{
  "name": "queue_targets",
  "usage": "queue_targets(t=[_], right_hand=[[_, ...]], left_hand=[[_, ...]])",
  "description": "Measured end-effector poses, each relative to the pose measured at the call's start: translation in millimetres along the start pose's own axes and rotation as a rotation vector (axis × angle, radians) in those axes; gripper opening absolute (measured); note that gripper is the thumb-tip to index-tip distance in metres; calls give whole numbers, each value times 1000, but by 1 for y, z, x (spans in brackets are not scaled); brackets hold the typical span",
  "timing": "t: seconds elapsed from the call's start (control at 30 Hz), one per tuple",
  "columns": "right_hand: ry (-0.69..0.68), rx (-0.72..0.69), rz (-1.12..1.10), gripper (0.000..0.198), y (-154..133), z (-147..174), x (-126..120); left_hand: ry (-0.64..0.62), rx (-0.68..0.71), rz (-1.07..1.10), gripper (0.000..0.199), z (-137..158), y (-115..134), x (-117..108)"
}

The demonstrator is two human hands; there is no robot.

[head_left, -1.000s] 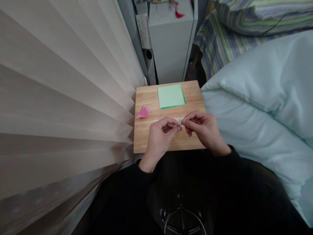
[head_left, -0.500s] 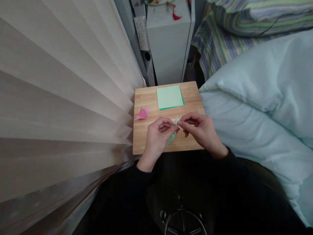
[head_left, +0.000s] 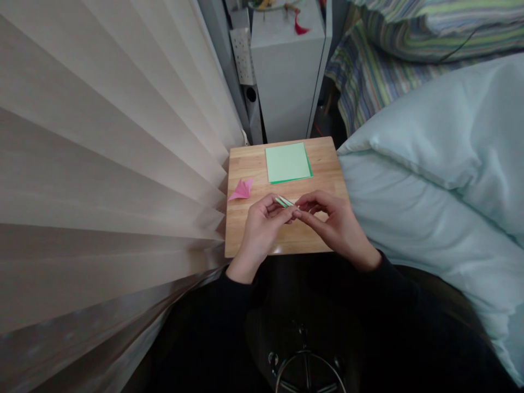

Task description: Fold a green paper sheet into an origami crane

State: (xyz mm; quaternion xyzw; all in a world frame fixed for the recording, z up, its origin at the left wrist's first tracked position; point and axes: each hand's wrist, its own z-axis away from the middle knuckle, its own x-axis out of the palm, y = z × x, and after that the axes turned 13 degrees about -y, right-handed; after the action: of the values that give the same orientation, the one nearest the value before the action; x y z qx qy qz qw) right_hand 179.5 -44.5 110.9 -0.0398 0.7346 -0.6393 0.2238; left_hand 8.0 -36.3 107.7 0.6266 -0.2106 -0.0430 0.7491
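Observation:
A small piece of folded light green paper [head_left: 284, 202] is pinched between my two hands, just above the front half of the small wooden table [head_left: 245, 234]. My left hand [head_left: 264, 219] is closed on its left side, thumb toward me. Thumb and fingertips of my right hand [head_left: 327, 218] press together at its right end, touching the left fingertips. Much of the folded paper is hidden by the fingers. Left of my hands lies a pink folded paper figure [head_left: 242, 189] with pointed tips. Beyond them, flat square sheets of green paper [head_left: 289, 162] are stacked, pale side up.
A pleated curtain [head_left: 123, 164] hangs along the table's left side. A bed with a pale blue quilt [head_left: 429, 164] adjoins the right. Behind the table stands a white cabinet [head_left: 286, 82] with a red tassel [head_left: 301, 26] on top. A round metal stool base [head_left: 305, 371] shows below.
The folded green paper has turned from pointing down toward me to lying more sideways between the hands. My right fingers have come closer to the left ones. The view has shifted slightly.

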Motion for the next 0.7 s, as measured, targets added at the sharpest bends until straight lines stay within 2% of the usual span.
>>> queue_targets(t=[0.2,0.37,0.7], right_hand=[[-9,-20,75,27,-1,1,-1],[-28,-8,67,23,-5,2,-4],[-99,-79,135,16,-9,3,-8]], left_hand=[[24,37,-46,30,-1,2,-3],[63,109,-105,23,-1,5,-4],[101,118,-30,26,0,0,-4]])
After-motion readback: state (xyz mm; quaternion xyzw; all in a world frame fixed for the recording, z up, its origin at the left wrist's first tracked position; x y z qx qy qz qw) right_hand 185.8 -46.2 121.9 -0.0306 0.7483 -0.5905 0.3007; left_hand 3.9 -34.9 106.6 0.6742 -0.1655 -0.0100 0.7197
